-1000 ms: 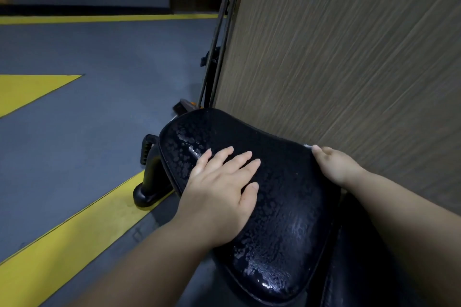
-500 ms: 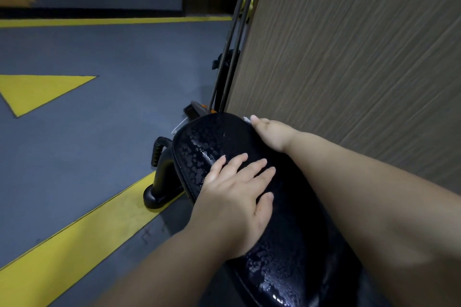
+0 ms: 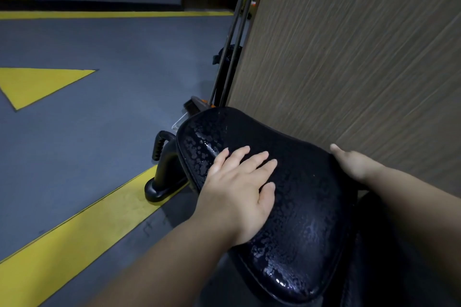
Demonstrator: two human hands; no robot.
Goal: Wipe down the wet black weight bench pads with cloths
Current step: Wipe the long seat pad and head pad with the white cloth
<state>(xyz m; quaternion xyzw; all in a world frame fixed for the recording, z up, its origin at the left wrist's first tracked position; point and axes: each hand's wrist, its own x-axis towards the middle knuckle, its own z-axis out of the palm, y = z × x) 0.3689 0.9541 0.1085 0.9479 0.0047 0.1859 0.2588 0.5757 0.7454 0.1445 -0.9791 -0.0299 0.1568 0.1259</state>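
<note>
One wet pad (image 3: 306,207) lies in front of me. It is black and beaded with water, and it runs from the centre of the view down to the lower right, right beside the wood-grain panel (image 3: 349,57). Both my hands are on it.

My left hand (image 3: 239,189) lies flat on top, towards the pad's left side. All four fingers are straight and close together, the thumb is alongside, and it grips nothing. My right hand (image 3: 354,164) sits at the pad's right edge next to the panel, with the thumb pointing up. Its fingers go over the edge and out of sight, so I cannot tell whether they curl or hold anything.

A second pad (image 3: 369,269) shows as a dark shape at the lower right, under my right arm, too dim to make out.

Left of the wet pad, one black leg (image 3: 167,169) stands on the grey floor (image 3: 124,57), with one ribbed handle (image 3: 158,144) curving off its top.

I count three yellow marks on the floor: a stripe (image 3: 112,15) across the far side, a triangle (image 3: 37,85) at the left and a wide diagonal band (image 3: 74,232) that runs up to the foot of the leg.

Thin dark rods (image 3: 230,62) lean along the panel's left edge. I cannot count them surely.
</note>
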